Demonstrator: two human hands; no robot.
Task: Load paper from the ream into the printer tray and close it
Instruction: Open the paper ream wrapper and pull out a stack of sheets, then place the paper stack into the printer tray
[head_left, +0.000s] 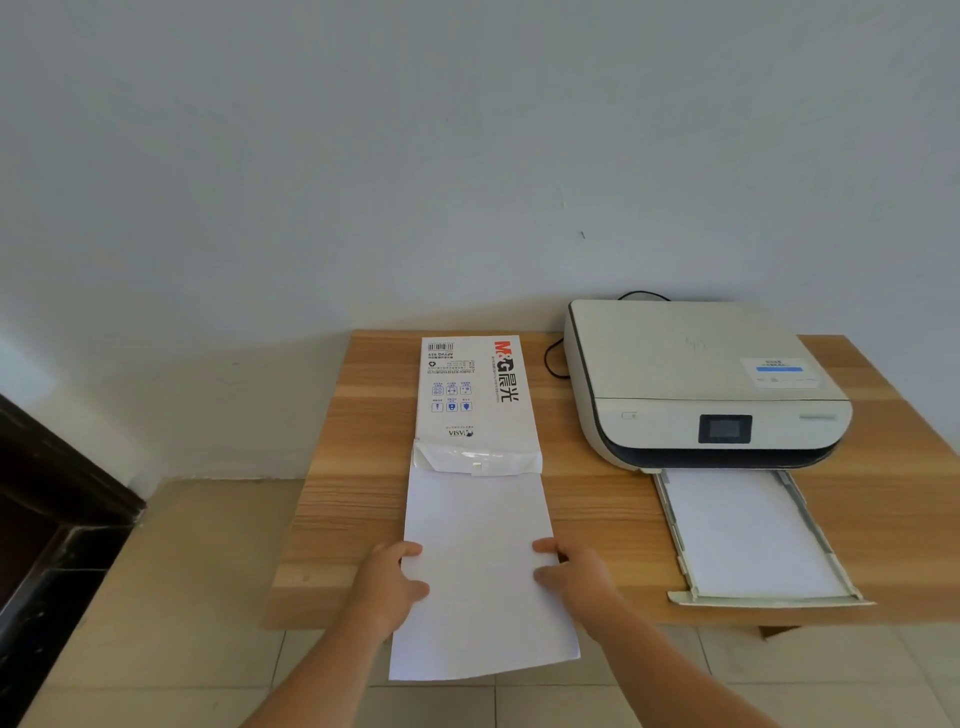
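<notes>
The ream wrapper (475, 395) reads "M&G 晨光" and "ASIA" — the printer's sticker (777, 370) is too blurred.

A wood-grain bench (363, 467) stands against a pale wall over a tiled floor (171, 597). Toward ten o'clock on its top lies an opened paper ream (470, 400), printed side up, its torn end facing six o'clock. A stack of white sheets (478, 561) extends from that end and overhangs the near edge. At two o'clock sits a cream printer (696, 379); its tray (748, 535), pulled out toward five o'clock, holds white paper. A black cable (551, 358) lies between ream and printer.
</notes>
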